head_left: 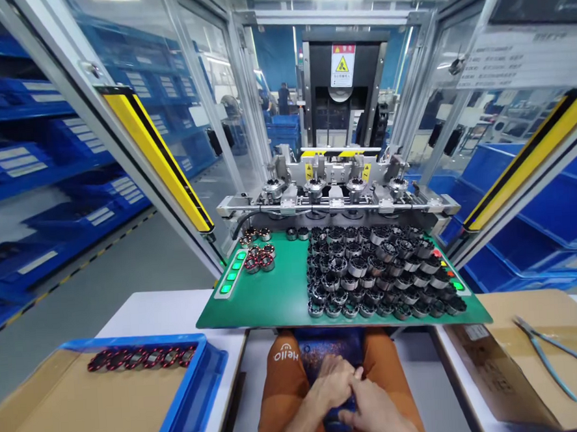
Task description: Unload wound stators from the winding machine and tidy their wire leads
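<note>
- Left hand (331,377) and right hand (371,401) are touching each other; can't tell if gripping.
- Black ring cores (357,266) are crowding green surface (279,301), right side, axes mostly standing upright, bores facing up.
- Orange trousers (282,387) are showing "Hello".

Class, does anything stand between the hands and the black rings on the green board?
Only the near edge of the green board: the left hand and right hand meet in front of it; the black rings stand on top. Nothing else visible intervenes.
</note>
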Action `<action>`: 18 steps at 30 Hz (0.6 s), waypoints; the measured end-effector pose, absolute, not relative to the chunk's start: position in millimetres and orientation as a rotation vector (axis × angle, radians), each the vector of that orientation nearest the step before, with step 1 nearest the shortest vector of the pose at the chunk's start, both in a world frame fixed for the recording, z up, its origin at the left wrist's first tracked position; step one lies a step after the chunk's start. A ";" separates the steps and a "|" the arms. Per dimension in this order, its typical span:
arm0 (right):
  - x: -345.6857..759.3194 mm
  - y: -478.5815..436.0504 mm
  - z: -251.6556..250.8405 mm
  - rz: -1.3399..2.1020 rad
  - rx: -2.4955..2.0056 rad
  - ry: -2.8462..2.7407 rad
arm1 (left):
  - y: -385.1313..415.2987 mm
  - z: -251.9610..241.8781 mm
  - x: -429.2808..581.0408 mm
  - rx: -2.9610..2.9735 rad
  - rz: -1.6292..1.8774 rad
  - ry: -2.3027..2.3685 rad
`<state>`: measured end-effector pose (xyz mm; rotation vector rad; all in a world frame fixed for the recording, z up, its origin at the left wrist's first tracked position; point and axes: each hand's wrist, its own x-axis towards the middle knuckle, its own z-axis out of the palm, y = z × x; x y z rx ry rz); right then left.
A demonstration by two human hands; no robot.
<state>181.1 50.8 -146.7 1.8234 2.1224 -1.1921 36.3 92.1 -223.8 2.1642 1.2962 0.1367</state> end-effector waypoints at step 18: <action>191.3 59.6 -242.4 -1.114 2.077 2.233 | 95.0 -287.5 2.0 1.622 -0.148 1.463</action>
